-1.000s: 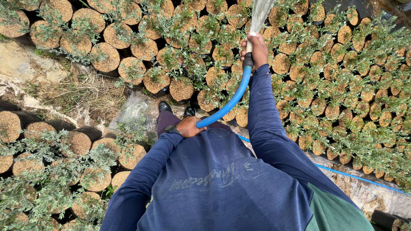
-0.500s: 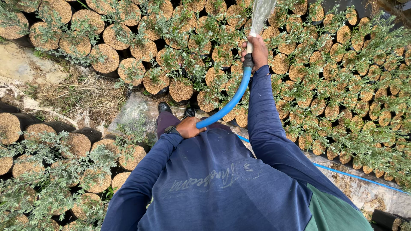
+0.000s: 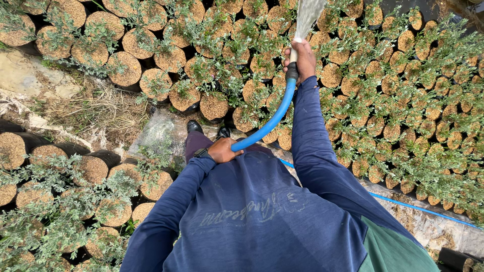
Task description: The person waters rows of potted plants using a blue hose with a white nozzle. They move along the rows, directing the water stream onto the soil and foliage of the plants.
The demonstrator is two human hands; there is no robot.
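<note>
We see a person from above in a dark blue long-sleeved shirt, standing among rows of potted seedlings. The right hand (image 3: 302, 60) is stretched forward, its grip clamped around the nozzle end of a blue hose (image 3: 272, 118), from which a spray of water (image 3: 307, 15) fans out over the seedling pots (image 3: 383, 100) ahead. The left hand (image 3: 224, 150) sits close to the body, its grip closed around the same hose lower down, so the hose curves up between the two hands. Below the left hand we make out two dark shoes (image 3: 206, 128) on a sheet of clear plastic (image 3: 159, 133). More pots (image 3: 75, 171) stand to the left, beside a patch of dry grass (image 3: 96, 106). A second, thin blue line (image 3: 418, 209) lies on the ground at the right, along the edge of the pots.
</note>
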